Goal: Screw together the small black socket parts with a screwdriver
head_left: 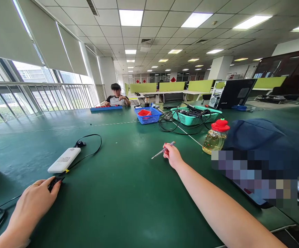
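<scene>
My left hand (37, 198) is closed around a small black object (54, 183) at the lower left; the fingers cover most of it, so its kind is unclear. A black cable (7, 201) runs leftward from behind that hand. Just beyond it lies a white power bank-like block (64, 160) with printed text, a yellow tag at its near corner and a looped black cord (101, 143) beside it. Held above the middle of the table, a thin screwdriver (158, 153) with a clear purplish handle is pinched in my right hand (173, 155), its metal tip pointing left.
Toward the back are a blue basket (148, 119) with a red tray and a teal basket (188, 120) of tangled cables. A red-capped jar (215, 139), dark blue cloth (265, 141) and blurred phone-like slab (253, 196) lie right. Another person (116, 98) sits across the green table (129, 206).
</scene>
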The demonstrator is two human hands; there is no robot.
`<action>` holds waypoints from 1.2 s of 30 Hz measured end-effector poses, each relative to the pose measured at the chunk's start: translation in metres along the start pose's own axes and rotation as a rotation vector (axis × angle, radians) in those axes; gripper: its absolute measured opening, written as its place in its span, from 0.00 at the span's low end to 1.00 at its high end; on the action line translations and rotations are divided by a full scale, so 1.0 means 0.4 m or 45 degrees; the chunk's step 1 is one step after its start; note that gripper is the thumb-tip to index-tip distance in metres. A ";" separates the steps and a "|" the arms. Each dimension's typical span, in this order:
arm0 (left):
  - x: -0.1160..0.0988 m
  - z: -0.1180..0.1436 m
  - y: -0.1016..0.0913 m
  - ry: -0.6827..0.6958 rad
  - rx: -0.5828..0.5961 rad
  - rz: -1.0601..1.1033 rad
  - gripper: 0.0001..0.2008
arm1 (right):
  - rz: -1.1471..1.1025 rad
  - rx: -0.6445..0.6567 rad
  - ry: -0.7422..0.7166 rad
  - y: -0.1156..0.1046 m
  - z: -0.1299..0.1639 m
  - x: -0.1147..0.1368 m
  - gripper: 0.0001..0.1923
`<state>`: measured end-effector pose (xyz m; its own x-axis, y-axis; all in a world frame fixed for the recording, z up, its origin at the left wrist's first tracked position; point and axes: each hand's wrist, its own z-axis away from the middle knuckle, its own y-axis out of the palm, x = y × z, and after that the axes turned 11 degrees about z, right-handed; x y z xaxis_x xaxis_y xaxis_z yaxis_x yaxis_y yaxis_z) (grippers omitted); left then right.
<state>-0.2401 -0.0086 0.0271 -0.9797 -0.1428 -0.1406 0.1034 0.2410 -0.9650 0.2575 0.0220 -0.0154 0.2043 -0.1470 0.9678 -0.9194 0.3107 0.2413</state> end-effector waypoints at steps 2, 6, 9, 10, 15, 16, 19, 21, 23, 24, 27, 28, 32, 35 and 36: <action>0.002 -0.002 0.002 0.001 0.015 0.014 0.29 | -0.002 0.001 -0.002 0.000 0.000 -0.001 0.17; 0.001 -0.001 0.004 -0.011 0.063 0.033 0.31 | 0.001 0.009 -0.002 -0.001 -0.002 -0.003 0.17; 0.006 0.001 0.006 -0.014 0.055 0.052 0.30 | 0.002 0.015 -0.006 -0.001 -0.001 -0.004 0.17; 0.009 0.000 0.007 -0.004 0.044 0.066 0.29 | 0.002 0.016 -0.007 0.000 -0.001 -0.004 0.17; -0.008 0.005 0.002 0.150 -0.079 0.188 0.24 | 0.001 0.024 -0.011 0.001 -0.002 -0.005 0.18; -0.027 0.010 -0.004 0.231 -0.104 0.222 0.24 | 0.001 0.027 -0.012 0.002 -0.003 -0.006 0.18; -0.128 0.037 -0.027 0.560 -0.053 0.357 0.24 | 0.007 0.034 -0.019 0.005 -0.004 -0.007 0.18; -0.222 0.061 -0.035 0.765 0.016 0.468 0.22 | 0.011 0.036 -0.027 0.007 -0.003 -0.007 0.19; -0.326 0.081 -0.031 0.969 0.076 0.563 0.19 | 0.015 0.035 -0.034 0.008 0.001 -0.006 0.20; -0.379 0.088 -0.023 1.057 0.107 0.594 0.18 | 0.017 0.036 -0.036 0.008 0.004 -0.005 0.21; -0.524 0.093 0.019 1.187 0.227 0.639 0.16 | 0.025 0.046 -0.033 0.008 0.014 -0.001 0.23; -0.565 0.090 0.036 1.173 0.266 0.633 0.16 | 0.028 0.051 -0.030 0.009 0.018 0.001 0.23; -0.671 0.073 0.096 1.050 0.367 0.626 0.19 | 0.024 0.066 -0.025 0.016 0.031 0.010 0.25; -0.694 0.064 0.126 0.996 0.408 0.663 0.24 | 0.012 0.070 -0.022 0.029 0.039 0.015 0.28; -0.694 0.062 0.134 0.988 0.416 0.688 0.25 | 0.011 0.073 -0.025 0.035 0.041 0.016 0.28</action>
<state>0.0416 0.0200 0.0091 -0.6160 0.6024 -0.5076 0.4960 -0.2040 -0.8440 0.2405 0.0099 -0.0071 0.1899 -0.1630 0.9682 -0.9389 0.2582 0.2277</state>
